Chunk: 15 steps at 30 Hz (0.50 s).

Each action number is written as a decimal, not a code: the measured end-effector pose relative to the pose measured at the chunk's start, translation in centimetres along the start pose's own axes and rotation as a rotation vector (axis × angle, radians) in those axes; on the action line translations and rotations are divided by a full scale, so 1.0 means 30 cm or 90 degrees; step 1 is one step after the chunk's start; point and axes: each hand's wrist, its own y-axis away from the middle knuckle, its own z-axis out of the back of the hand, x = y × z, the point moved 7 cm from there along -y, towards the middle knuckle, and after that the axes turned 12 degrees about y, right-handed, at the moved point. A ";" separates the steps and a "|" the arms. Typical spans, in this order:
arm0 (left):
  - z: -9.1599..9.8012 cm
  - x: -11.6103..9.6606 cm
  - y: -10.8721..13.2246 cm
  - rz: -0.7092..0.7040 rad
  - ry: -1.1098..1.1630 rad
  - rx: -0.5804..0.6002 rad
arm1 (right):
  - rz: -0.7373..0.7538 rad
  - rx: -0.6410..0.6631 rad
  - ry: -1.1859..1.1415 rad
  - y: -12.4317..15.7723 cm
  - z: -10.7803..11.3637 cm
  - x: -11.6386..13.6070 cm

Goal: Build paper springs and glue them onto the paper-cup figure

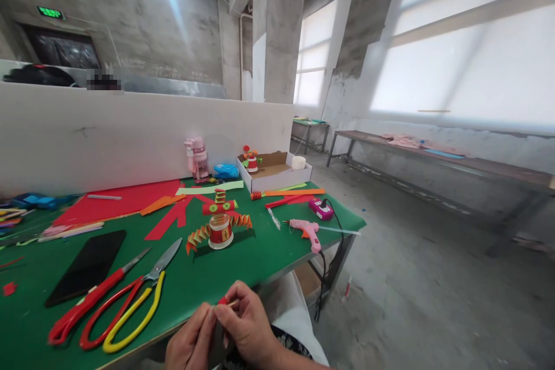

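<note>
At the bottom of the view, just off the near edge of the green table [243,260], my left hand [191,341] and my right hand [247,326] meet, fingers pinched together. Between them sits a small red paper piece [222,300] with a thin pale stick end poking right. Both hands pinch it. On the table beyond stands a paper-cup figure [220,230] with folded orange arms and a red roll on top. Two pairs of scissors, one red-handled [87,300] and one red-and-yellow [130,312], lie to the left of my hands.
A black phone [87,266] lies at left. A pink glue gun [306,228] with its black cord rests near the right edge, beside a pink charger [321,208]. Red paper sheets [125,199], a cardboard box [275,170], a pink bottle [197,157]; a white partition [130,139] behind.
</note>
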 end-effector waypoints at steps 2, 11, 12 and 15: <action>0.008 0.039 -0.002 0.035 0.024 0.008 | 0.016 -0.005 0.027 0.005 0.003 0.018; -0.030 0.094 0.034 0.205 0.197 -0.051 | 0.124 -0.034 0.200 0.033 0.032 0.091; -0.037 0.075 0.034 0.210 0.197 -0.045 | 0.130 -0.030 0.216 0.032 0.034 0.094; -0.040 -0.020 0.007 0.132 0.126 -0.010 | 0.106 -0.010 0.172 0.015 0.037 0.083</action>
